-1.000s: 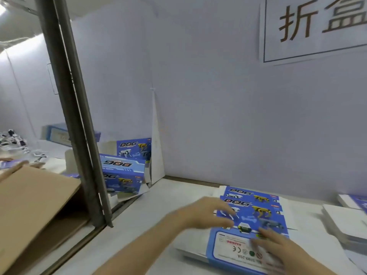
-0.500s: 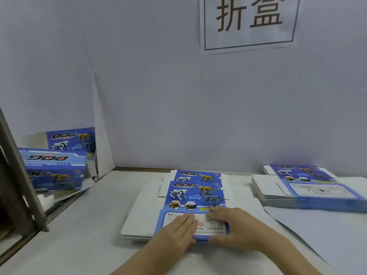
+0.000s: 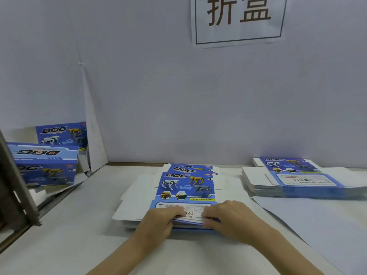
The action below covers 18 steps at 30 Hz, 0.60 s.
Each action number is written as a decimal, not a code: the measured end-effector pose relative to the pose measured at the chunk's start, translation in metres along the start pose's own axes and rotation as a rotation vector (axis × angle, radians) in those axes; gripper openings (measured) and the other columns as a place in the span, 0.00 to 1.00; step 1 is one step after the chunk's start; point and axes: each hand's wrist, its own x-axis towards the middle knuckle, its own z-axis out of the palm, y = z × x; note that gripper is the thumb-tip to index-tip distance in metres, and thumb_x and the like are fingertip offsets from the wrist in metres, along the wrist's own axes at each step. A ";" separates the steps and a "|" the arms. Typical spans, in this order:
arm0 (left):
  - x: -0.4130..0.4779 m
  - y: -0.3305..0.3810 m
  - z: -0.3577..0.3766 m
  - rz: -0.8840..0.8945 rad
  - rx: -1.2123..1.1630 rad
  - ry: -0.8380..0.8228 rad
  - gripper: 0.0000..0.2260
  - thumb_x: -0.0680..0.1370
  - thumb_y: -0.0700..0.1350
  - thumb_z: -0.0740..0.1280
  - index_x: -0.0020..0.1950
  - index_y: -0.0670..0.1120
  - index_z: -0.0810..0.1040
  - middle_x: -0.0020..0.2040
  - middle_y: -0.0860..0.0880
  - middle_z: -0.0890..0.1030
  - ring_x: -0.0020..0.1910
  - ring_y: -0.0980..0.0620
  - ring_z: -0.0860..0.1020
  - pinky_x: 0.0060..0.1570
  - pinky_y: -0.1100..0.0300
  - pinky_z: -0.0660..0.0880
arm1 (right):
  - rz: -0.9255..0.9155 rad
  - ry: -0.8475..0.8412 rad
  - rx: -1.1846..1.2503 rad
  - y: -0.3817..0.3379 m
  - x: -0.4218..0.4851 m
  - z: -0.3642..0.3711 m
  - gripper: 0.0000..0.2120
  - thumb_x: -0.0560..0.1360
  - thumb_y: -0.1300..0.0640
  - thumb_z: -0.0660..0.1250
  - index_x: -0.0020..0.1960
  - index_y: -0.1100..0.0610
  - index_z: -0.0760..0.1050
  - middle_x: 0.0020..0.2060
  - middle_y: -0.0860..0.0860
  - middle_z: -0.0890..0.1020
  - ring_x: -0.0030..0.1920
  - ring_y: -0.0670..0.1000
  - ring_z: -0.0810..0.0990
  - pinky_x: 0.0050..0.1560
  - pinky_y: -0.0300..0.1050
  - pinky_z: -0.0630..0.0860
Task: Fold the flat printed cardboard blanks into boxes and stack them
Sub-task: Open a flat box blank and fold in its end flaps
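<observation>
left hand (image 3: 158,221) and right hand (image 3: 228,217): both pinch the near edge of the top blank (image 3: 184,187) on the pile at 12 o'clock, likely to peel one sheet free. folded boxes (image 3: 45,165) stacked at 10 o'clock; spare blanks (image 3: 297,181) at 2 o'clock.

Bare left hand (image 3: 158,220), bare right hand (image 3: 228,217), both forearms (image 3: 127,253) uncovered as far as they show
</observation>
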 end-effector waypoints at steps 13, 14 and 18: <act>-0.011 0.001 0.013 0.169 0.260 -0.049 0.31 0.51 0.43 0.85 0.53 0.44 0.84 0.51 0.49 0.84 0.48 0.54 0.83 0.51 0.66 0.75 | -0.171 0.176 -0.166 -0.003 -0.008 0.021 0.17 0.76 0.49 0.67 0.63 0.54 0.75 0.60 0.50 0.80 0.58 0.49 0.79 0.52 0.43 0.77; -0.010 0.001 0.013 0.152 0.257 -0.035 0.31 0.50 0.43 0.85 0.53 0.44 0.85 0.50 0.49 0.85 0.47 0.54 0.84 0.49 0.66 0.75 | -0.182 0.231 -0.184 -0.004 -0.009 0.022 0.17 0.68 0.47 0.75 0.54 0.52 0.80 0.51 0.47 0.84 0.48 0.46 0.83 0.44 0.38 0.78; 0.002 -0.001 0.003 0.179 0.189 0.088 0.09 0.69 0.44 0.77 0.48 0.43 0.85 0.44 0.49 0.86 0.40 0.54 0.84 0.39 0.67 0.78 | -0.160 0.420 -0.183 -0.005 -0.007 0.018 0.15 0.57 0.46 0.82 0.35 0.50 0.79 0.31 0.42 0.83 0.27 0.43 0.78 0.25 0.33 0.71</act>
